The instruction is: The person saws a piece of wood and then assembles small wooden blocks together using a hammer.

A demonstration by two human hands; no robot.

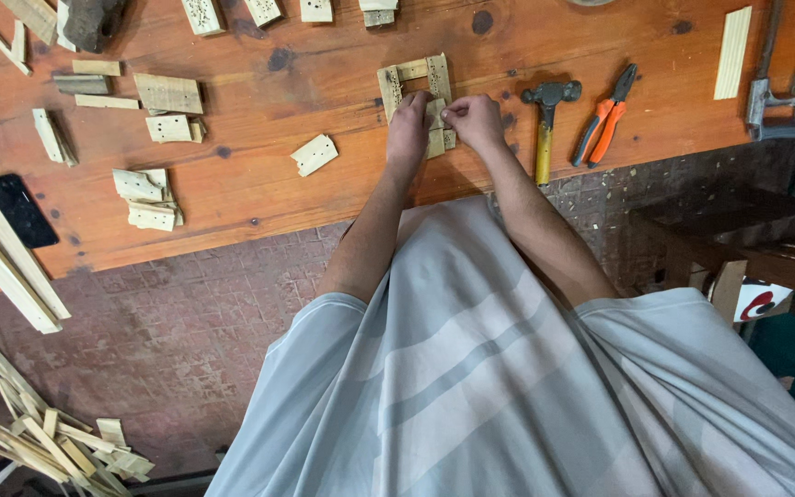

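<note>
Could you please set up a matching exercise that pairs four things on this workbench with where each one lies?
Things:
1. hammer
2. pliers with orange handles
3. small wooden frame
4. black phone

Places:
A. at the far left edge of the bench
B. under the fingers of the left hand and the right hand
C. just right of the right hand
D. right of the hammer, left of the saw

Pairs: 1-C, 2-D, 3-B, 4-A
</note>
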